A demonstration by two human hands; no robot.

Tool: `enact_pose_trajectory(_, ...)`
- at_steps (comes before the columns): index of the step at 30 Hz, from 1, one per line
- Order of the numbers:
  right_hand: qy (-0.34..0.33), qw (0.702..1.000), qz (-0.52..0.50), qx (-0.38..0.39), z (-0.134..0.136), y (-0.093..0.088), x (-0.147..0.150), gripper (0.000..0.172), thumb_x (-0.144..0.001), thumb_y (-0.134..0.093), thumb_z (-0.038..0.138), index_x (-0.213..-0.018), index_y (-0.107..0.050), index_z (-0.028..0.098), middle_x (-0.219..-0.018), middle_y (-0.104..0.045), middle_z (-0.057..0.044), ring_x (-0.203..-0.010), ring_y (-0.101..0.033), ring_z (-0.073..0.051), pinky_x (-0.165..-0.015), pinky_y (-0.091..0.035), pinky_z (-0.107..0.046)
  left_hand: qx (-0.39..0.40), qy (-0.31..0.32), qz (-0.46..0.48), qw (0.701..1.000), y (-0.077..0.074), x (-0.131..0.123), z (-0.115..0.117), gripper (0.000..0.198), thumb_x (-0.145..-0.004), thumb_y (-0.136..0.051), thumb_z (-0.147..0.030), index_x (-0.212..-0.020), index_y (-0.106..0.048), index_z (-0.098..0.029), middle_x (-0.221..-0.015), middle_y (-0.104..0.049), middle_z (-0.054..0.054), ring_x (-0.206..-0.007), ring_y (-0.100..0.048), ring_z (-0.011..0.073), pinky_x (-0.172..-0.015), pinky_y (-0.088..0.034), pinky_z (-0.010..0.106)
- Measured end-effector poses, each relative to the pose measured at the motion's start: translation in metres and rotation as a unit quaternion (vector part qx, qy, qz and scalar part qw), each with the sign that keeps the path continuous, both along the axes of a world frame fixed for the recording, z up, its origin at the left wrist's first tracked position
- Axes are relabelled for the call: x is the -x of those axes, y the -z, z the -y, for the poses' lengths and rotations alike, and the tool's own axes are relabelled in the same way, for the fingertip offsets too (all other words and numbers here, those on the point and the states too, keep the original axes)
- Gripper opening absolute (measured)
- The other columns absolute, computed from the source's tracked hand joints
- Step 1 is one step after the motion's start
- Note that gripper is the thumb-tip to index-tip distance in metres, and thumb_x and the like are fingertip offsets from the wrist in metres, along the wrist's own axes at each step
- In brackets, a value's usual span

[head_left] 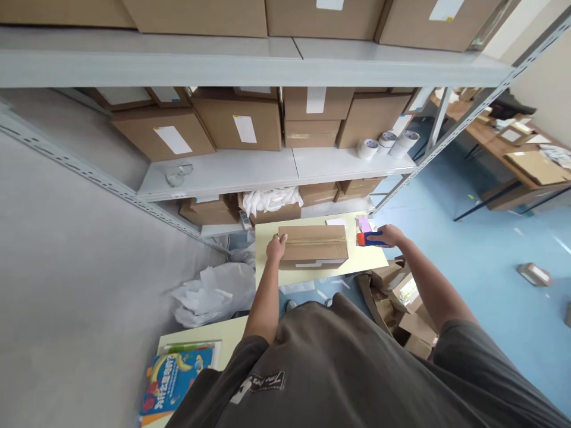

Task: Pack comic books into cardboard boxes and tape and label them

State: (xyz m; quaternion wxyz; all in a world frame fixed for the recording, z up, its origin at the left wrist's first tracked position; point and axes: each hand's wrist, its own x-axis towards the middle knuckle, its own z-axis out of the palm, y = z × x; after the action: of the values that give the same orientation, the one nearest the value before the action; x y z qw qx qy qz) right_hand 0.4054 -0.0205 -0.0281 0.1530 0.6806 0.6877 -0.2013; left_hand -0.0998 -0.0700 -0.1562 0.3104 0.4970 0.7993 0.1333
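A closed cardboard box (314, 242) lies on a pale yellow table (301, 276), with a lengthwise seam along its top and a white label on its near side. My left hand (276, 247) grips the box's left end, thumb over the top edge. Held in my right hand (389, 236) is a blue hand tool with a red end (368, 239); its exact kind is too small to tell. The tool is over the table's right side, apart from the box. Beside it lies a purple and white item (363, 224).
A metal shelf rack (250, 172) with cardboard boxes stands ahead, tape rolls (367, 148) on its middle shelf. Discarded cardboard (417, 327) fills the floor at right. A plastic bag (223, 291) sits at left, near books (178, 377). A desk (495, 137) stands far right.
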Motion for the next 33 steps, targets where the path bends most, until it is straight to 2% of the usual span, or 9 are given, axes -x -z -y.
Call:
enact_pose_trajectory(2,0.009,1.0,-0.018,-0.018,0.01,0.0,0.02,0.06,-0.088,-0.066,0.08,-0.075,-0.071,0.021,-0.077,-0.074,-0.01,-0.075,-0.066,-0.024,-0.063,-0.038,-0.032,-0.014,0.0,0.02,1.0,0.006,0.021,-0.003,0.055,-0.109,-0.047,-0.062,-0.133,-0.068,-0.018,-0.132,-0.077,0.023,-0.128,-0.071,0.0376,-0.103,-0.053,0.041)
enact_pose_trajectory(6,0.025,0.994,-0.086,-0.063,0.02,-0.005,0.086,0.064,-0.087,-0.066,0.083,-0.072,-0.068,0.021,-0.073,-0.072,-0.008,-0.072,-0.063,-0.022,-0.063,-0.038,-0.031,-0.052,-0.019,0.096,0.994,0.019,0.072,-0.004,0.051,-0.109,-0.05,-0.059,-0.124,-0.074,-0.017,-0.132,-0.078,0.02,-0.131,-0.071,0.0337,-0.108,-0.053,0.038)
enact_pose_trajectory(9,0.016,0.988,-0.129,-0.085,0.015,-0.018,0.142,0.068,-0.085,-0.067,0.086,-0.065,-0.065,0.021,-0.068,-0.069,-0.006,-0.069,-0.063,-0.021,-0.063,-0.038,-0.031,-0.064,-0.041,0.164,0.984,0.023,0.106,0.001,0.054,-0.109,-0.049,-0.061,-0.119,-0.076,-0.015,-0.132,-0.079,0.019,-0.132,-0.071,0.0314,-0.111,-0.052,0.037)
enact_pose_trajectory(11,0.002,0.984,-0.146,-0.103,0.007,-0.03,0.181,0.068,-0.086,-0.067,0.086,-0.064,-0.065,0.021,-0.067,-0.068,-0.006,-0.07,-0.063,-0.022,-0.063,-0.039,-0.031,-0.054,-0.068,0.165,0.982,0.02,0.123,0.006,0.056,-0.109,-0.049,-0.061,-0.122,-0.076,-0.013,-0.135,-0.077,0.022,-0.134,-0.07,0.0336,-0.114,-0.051,0.042)
enact_pose_trajectory(15,-0.044,0.983,-0.135,-0.114,-0.011,-0.057,0.266,0.063,-0.088,-0.068,0.082,-0.071,-0.073,0.022,-0.074,-0.074,-0.009,-0.077,-0.07,-0.026,-0.064,-0.041,-0.031,-0.037,-0.136,0.106,0.984,-0.006,0.145,0.011,0.063,-0.103,-0.061,-0.065,-0.127,-0.075,-0.01,-0.131,-0.076,0.029,-0.135,-0.067,0.0428,-0.115,-0.048,0.053)
enact_pose_trajectory(20,-0.104,0.985,-0.099,-0.096,-0.013,-0.08,0.376,0.064,-0.087,-0.069,0.082,-0.094,-0.084,0.02,-0.101,-0.083,-0.015,-0.098,-0.077,-0.031,-0.074,-0.05,-0.031,-0.145,-0.056,0.157,0.975,-0.055,0.15,0.011,0.071,-0.107,-0.039,-0.074,-0.12,-0.081,-0.018,-0.123,-0.081,0.018,-0.128,-0.072,0.0362,-0.11,-0.053,0.046)
enact_pose_trajectory(24,-0.129,0.985,-0.082,-0.086,0.001,-0.08,0.442,0.071,-0.088,-0.072,0.079,-0.116,-0.083,0.015,-0.118,-0.081,-0.021,-0.114,-0.076,-0.034,-0.086,-0.054,-0.032,-0.147,-0.064,0.168,0.973,-0.068,0.144,0.021,0.063,-0.107,-0.046,-0.07,-0.138,-0.075,-0.022,-0.142,-0.076,0.014,-0.139,-0.066,0.0342,-0.117,-0.049,0.043)
enact_pose_trajectory(28,-0.15,0.985,-0.054,-0.063,0.003,-0.076,0.455,0.068,-0.088,-0.077,0.069,-0.126,-0.08,0.014,-0.126,-0.079,-0.022,-0.12,-0.075,-0.035,-0.091,-0.056,-0.033,-0.11,-0.091,0.189,0.971,-0.059,0.123,0.032,0.055,-0.112,-0.042,-0.056,-0.134,-0.076,-0.019,-0.142,-0.075,0.016,-0.137,-0.067,0.0325,-0.115,-0.05,0.043)
enact_pose_trajectory(33,-0.146,0.987,-0.046,-0.041,-0.013,-0.076,0.402,0.069,-0.085,-0.079,0.069,-0.128,-0.078,0.016,-0.123,-0.081,-0.02,-0.115,-0.076,-0.035,-0.088,-0.056,-0.033,-0.095,-0.102,0.174,0.975,-0.049,0.06,0.025,0.052,-0.114,-0.038,-0.051,-0.135,-0.073,-0.019,-0.142,-0.075,0.017,-0.139,-0.067,0.0301,-0.114,-0.051,0.04)
